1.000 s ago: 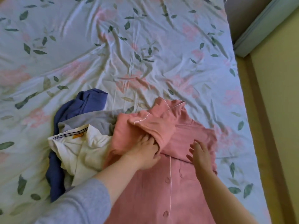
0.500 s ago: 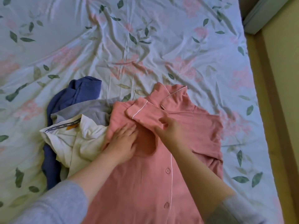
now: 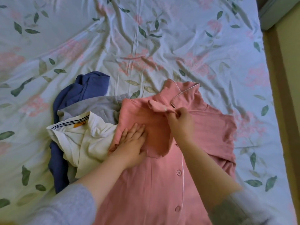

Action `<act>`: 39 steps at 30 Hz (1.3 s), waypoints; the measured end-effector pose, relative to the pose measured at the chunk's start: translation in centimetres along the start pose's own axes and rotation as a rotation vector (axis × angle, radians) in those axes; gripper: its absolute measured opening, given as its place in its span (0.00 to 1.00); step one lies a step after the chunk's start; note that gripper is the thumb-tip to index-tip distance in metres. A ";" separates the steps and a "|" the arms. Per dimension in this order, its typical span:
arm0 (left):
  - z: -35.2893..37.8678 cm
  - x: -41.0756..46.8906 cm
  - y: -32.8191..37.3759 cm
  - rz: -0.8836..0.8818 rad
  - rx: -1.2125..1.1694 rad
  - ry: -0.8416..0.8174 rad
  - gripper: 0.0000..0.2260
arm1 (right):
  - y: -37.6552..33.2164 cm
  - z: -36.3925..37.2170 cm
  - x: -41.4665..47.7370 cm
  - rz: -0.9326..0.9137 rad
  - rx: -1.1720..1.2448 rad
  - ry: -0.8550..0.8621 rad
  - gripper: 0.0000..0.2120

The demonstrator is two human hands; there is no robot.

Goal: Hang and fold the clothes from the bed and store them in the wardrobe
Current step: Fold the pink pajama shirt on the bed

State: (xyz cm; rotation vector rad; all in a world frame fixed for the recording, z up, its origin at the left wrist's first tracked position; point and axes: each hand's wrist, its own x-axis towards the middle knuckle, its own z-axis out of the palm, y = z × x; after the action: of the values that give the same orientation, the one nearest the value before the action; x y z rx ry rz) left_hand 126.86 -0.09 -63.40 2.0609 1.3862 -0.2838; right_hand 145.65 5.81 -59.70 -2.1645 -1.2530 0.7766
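A pink button-front pyjama shirt (image 3: pixel 209 132) with white piping lies face up on the bed, collar pointing away from me. Its left sleeve is folded in over the chest. My left hand (image 3: pixel 131 146) presses flat on that folded sleeve, fingers straight. My right hand (image 3: pixel 180 120) pinches the sleeve's cuff end just below the collar and lifts it slightly. Beside the shirt on the left lies a heap: a white garment (image 3: pixel 84 140) on top, a grey garment (image 3: pixel 97 108) and a dark blue garment (image 3: pixel 87 86) under it.
The bed is covered by a wrinkled pale blue sheet (image 3: pixel 146 38) with pink flowers and green leaves. The bed's right edge meets a wooden strip and yellowish floor (image 3: pixel 290 95). A pale skirting corner (image 3: pixel 272 15) shows at the top right.
My right hand moved from the shirt's right side across to the folded sleeve and took hold of its cuff. My left hand slid down and now lies flat on the sleeve.
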 end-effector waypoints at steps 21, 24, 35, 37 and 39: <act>-2.0 6.5 7.0 -0.069 0.148 0.110 0.27 | 13.1 -12.0 -0.1 0.674 0.981 0.209 0.10; -2.5 8.8 7.7 -0.083 0.134 0.046 0.27 | 12.9 -14.6 1.1 0.406 1.061 0.109 0.10; -0.8 10.0 5.9 -0.226 0.293 0.190 0.32 | 18.4 -12.5 1.0 0.637 0.424 0.004 0.08; -1.0 10.2 5.7 -0.244 0.298 0.136 0.30 | 17.5 -12.5 1.9 0.494 0.395 0.038 0.13; -1.2 10.3 5.7 -0.244 0.324 0.131 0.30 | 16.8 -12.6 2.8 0.371 0.392 0.131 0.13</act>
State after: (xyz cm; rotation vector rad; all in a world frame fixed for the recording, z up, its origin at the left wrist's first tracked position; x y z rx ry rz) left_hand 136.11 7.02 -65.42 2.1976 1.7737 -0.5125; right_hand 165.45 -0.90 -62.84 -2.0960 -0.5779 0.9209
